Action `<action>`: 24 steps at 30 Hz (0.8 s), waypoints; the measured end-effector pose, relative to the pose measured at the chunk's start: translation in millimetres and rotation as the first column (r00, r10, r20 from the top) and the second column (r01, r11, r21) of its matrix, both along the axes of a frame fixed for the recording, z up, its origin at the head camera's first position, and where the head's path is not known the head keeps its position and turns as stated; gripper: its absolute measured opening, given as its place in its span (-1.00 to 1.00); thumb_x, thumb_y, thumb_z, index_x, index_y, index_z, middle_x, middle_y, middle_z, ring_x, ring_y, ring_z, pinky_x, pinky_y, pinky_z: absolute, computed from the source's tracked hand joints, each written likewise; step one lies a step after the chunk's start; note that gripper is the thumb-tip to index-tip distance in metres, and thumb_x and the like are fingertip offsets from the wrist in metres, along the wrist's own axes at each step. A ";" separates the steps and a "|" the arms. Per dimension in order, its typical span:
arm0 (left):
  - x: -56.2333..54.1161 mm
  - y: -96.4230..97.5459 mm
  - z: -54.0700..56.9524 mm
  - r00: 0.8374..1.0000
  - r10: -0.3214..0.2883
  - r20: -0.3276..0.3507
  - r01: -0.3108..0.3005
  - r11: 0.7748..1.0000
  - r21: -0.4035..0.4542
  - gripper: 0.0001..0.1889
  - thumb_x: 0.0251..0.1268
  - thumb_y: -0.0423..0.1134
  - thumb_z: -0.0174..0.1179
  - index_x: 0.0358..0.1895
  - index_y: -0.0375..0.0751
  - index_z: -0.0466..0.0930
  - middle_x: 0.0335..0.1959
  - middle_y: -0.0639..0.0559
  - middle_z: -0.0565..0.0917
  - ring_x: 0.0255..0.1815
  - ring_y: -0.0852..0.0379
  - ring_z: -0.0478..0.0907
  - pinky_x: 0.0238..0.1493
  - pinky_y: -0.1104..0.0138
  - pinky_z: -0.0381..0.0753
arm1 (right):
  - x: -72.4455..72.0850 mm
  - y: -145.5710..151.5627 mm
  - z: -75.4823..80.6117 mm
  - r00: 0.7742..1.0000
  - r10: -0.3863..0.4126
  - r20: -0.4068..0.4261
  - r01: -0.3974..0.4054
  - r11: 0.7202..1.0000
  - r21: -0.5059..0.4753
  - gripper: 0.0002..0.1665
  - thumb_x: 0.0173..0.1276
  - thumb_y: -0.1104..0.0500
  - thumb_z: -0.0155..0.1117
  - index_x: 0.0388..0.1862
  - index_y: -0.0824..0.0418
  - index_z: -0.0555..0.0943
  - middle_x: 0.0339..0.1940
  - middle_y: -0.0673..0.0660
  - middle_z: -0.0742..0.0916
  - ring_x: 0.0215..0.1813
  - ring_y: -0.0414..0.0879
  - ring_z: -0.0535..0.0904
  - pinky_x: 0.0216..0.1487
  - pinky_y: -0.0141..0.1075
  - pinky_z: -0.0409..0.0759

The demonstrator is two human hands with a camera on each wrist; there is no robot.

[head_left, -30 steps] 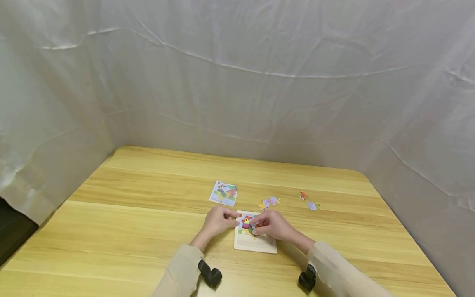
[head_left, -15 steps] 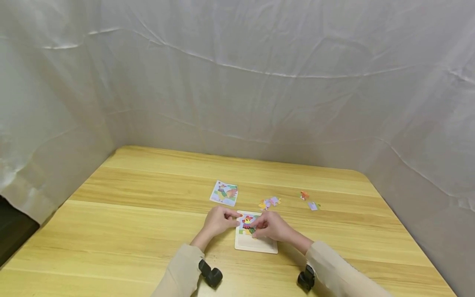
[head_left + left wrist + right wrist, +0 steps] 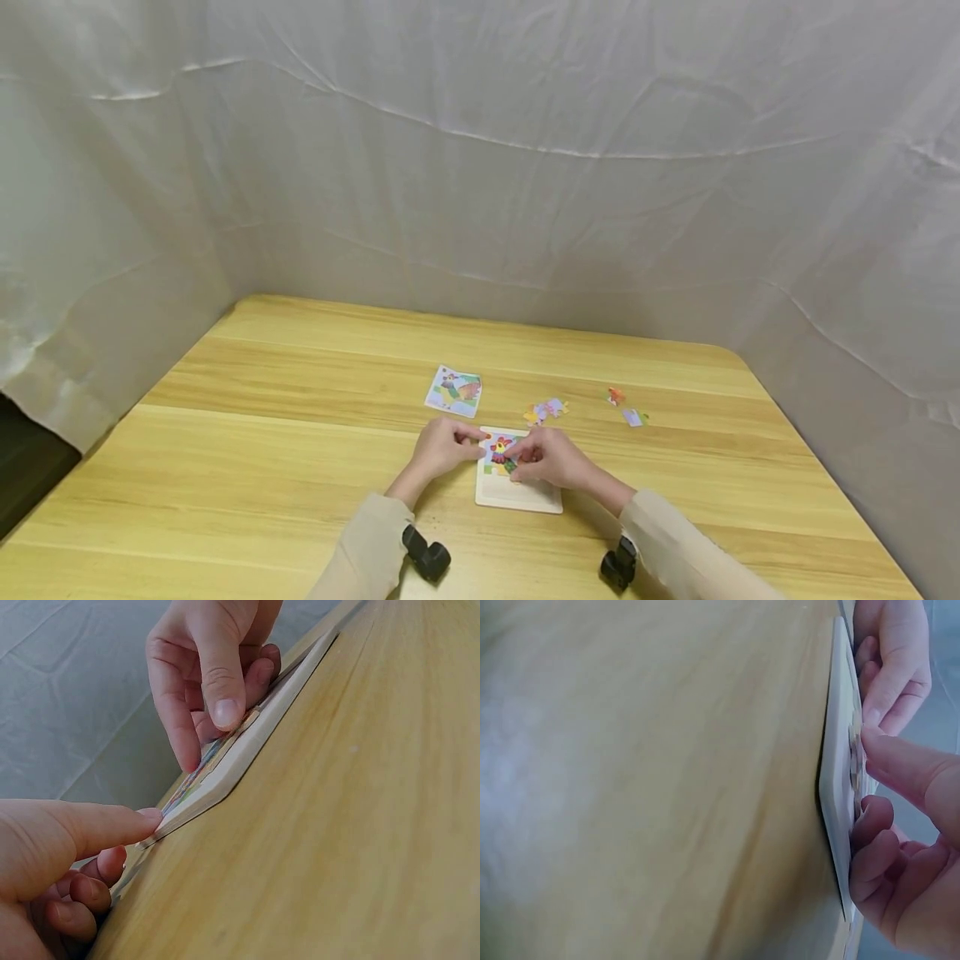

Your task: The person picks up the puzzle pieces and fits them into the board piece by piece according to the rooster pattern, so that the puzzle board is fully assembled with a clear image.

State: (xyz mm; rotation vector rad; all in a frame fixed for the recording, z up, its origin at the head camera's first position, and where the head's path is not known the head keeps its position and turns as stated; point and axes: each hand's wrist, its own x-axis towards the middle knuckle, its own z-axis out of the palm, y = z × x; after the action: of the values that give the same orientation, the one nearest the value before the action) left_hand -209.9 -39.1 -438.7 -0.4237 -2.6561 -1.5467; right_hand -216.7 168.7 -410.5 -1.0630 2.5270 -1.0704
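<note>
Hardly anything had moved over the last second: the right hand shifted its fingers only slightly above the puzzle tray, while the left hand kept its place. Between its thumb and index finger, the right hand held a green puzzle piece just over the middle of the tray; how firmly it pinched, I could not tell. Its other fingers were curled, close to the tray's surface. Left index finger and thumb reached straight out and touched the tray's far-left edge, with the other fingers loosely bent just outside it. Rooster-head artwork showed inside the tray's far half, and bare wood in its near half.

Beyond the tray, to its left, lay a picture card printed with a rooster. A cluster of loose pieces sat just past the tray's far-right corner; an orange piece and a lilac piece lay farther right of it. Everything rested on the wood-patterned tabletop, with pale curtain hanging well behind the tray.
</note>
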 end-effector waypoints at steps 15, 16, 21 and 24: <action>-0.9 0.2 -1.1 1.000 0.004 0.008 -0.004 1.000 0.011 -0.86 -0.06 -0.33 0.32 -0.36 -0.23 0.70 -0.77 0.18 0.39 -0.71 0.28 0.24 -0.63 0.45 0.19 | -6.3 17.2 5.7 0.990 -0.140 -0.001 0.140 0.990 -0.016 -0.74 0.10 0.23 0.32 -0.25 0.37 0.64 -0.58 -0.02 0.56 -0.69 -0.31 0.28 -0.70 -0.48 0.27; -1.0 0.4 -0.9 1.000 0.004 0.010 -0.004 1.000 0.014 -0.86 -0.06 -0.33 0.32 -0.36 -0.23 0.70 -0.77 0.18 0.39 -0.71 0.28 0.24 -0.63 0.45 0.19 | -6.7 19.3 6.3 0.989 -0.149 0.012 0.149 0.989 -0.019 -0.74 0.11 0.23 0.30 -0.24 0.38 0.63 -0.57 -0.01 0.55 -0.70 -0.31 0.28 -0.70 -0.47 0.28; -1.3 0.6 -0.9 1.000 0.001 0.009 -0.002 1.000 0.025 -0.87 -0.06 -0.33 0.31 -0.36 -0.24 0.70 -0.77 0.17 0.40 -0.71 0.28 0.24 -0.62 0.45 0.19 | -9.8 30.8 9.8 0.976 -0.208 0.062 0.211 0.976 -0.054 -0.71 0.15 0.26 0.27 -0.17 0.40 0.59 -0.53 0.05 0.55 -0.73 -0.21 0.32 -0.71 -0.47 0.29; -0.7 0.2 -1.6 1.000 -0.002 0.007 0.002 1.000 0.024 -0.87 -0.06 -0.33 0.31 -0.36 -0.24 0.70 -0.77 0.17 0.40 -0.71 0.28 0.24 -0.62 0.44 0.19 | -11.8 38.1 10.3 0.965 -0.251 0.073 0.257 0.963 -0.078 -0.71 0.15 0.27 0.27 -0.17 0.40 0.59 -0.55 0.06 0.55 -0.74 -0.15 0.33 -0.72 -0.46 0.28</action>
State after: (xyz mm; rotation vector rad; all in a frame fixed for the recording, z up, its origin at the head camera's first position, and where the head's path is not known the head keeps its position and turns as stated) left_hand -210.7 -38.9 -440.3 -0.4208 -2.6410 -1.5816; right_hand -228.5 206.8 -400.2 -0.7237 2.6396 -1.2671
